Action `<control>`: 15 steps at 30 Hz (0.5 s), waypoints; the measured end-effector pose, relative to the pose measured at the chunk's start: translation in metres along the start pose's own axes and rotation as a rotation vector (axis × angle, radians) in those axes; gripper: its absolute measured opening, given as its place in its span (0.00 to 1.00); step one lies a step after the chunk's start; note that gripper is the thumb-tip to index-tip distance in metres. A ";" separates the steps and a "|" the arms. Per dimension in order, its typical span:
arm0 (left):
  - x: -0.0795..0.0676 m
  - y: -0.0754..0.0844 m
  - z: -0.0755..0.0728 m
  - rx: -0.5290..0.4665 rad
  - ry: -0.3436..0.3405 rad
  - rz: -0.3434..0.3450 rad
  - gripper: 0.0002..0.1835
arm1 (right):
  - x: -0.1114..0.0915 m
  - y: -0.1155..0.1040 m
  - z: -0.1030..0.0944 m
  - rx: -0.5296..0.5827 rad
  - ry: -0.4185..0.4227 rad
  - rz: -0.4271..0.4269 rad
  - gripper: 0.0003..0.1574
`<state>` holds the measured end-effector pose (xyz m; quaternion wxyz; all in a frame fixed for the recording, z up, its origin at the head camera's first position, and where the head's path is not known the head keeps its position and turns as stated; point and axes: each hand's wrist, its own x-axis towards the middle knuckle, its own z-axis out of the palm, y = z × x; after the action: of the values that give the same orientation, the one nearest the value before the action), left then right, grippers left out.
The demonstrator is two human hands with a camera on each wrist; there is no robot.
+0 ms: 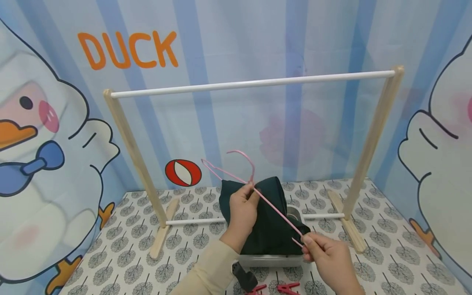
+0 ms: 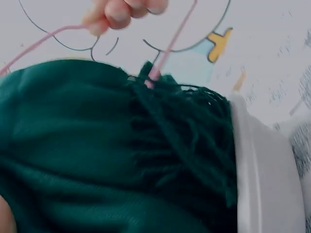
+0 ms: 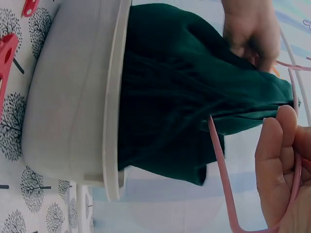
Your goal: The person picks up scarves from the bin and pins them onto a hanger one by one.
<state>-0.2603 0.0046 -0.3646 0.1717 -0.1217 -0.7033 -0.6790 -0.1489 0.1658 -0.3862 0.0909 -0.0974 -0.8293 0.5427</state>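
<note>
My left hand (image 1: pixel 243 211) pinches a pink clothes hanger (image 1: pixel 278 212) just below its hook, with dark green cloth (image 1: pixel 267 233) bunched beneath. At the hanger's lower right corner, my right hand (image 1: pixel 328 258) grips the wire, its fingers (image 3: pixel 269 145) curled round it in the right wrist view. The hanger's bottom bar (image 3: pixel 221 160) runs to the cloth, where a fold meets its end. Fringe-like strands (image 2: pixel 189 131) show along one side of the cloth in the left wrist view. The cloth rises out of a white plastic bin (image 1: pixel 271 261).
Behind the bin stands a rack with a white top rail (image 1: pixel 254 83) and wooden posts (image 1: pixel 372 143). Two red clothespins (image 1: pixel 289 288) lie on the tree-patterned tablecloth (image 1: pixel 136 246) in front of the bin. A duck-print curtain (image 1: pixel 236 123) hangs at the back.
</note>
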 end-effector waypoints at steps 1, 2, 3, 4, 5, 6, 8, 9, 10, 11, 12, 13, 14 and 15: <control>0.001 0.001 0.001 -0.042 0.030 -0.017 0.09 | -0.001 0.000 0.001 0.001 -0.004 0.003 0.13; 0.001 0.003 0.002 -0.079 0.057 -0.031 0.09 | -0.001 0.000 0.002 -0.001 -0.008 0.009 0.13; 0.002 0.004 0.002 -0.117 0.077 -0.039 0.10 | -0.001 0.001 0.003 -0.002 -0.011 0.018 0.13; 0.002 0.005 0.003 -0.142 0.090 -0.039 0.10 | -0.001 0.000 0.003 -0.004 -0.013 0.029 0.13; 0.003 0.005 0.003 -0.152 0.098 -0.036 0.10 | -0.001 0.000 0.003 -0.004 -0.016 0.037 0.13; 0.003 0.005 0.003 -0.145 0.089 -0.027 0.10 | -0.001 0.000 0.003 -0.005 -0.019 0.044 0.13; 0.002 0.005 0.003 -0.076 0.018 0.017 0.10 | -0.001 -0.001 0.001 -0.012 -0.019 0.061 0.14; 0.001 0.005 0.003 -0.020 -0.035 0.051 0.10 | 0.000 -0.002 0.000 -0.014 -0.018 0.065 0.14; 0.000 0.004 0.003 0.045 -0.090 0.089 0.10 | 0.000 -0.003 -0.001 -0.019 -0.018 0.069 0.14; -0.002 0.003 0.002 0.107 -0.141 0.125 0.10 | 0.001 -0.004 -0.003 -0.022 -0.019 0.071 0.14; -0.003 0.003 0.002 0.159 -0.195 0.159 0.11 | 0.002 -0.006 -0.005 -0.023 -0.016 0.069 0.14; -0.004 0.003 0.002 0.200 -0.250 0.196 0.10 | 0.003 -0.008 -0.007 -0.020 -0.015 0.070 0.14; -0.005 0.003 0.002 0.237 -0.301 0.227 0.11 | 0.005 -0.010 -0.008 -0.012 -0.013 0.062 0.14; -0.007 0.003 0.002 0.263 -0.353 0.253 0.11 | 0.006 -0.012 -0.011 -0.010 -0.009 0.049 0.14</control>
<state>-0.2528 0.0073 -0.3645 0.1440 -0.3019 -0.7840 -0.5229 -0.1532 0.1721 -0.3708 0.0734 -0.1156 -0.8299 0.5409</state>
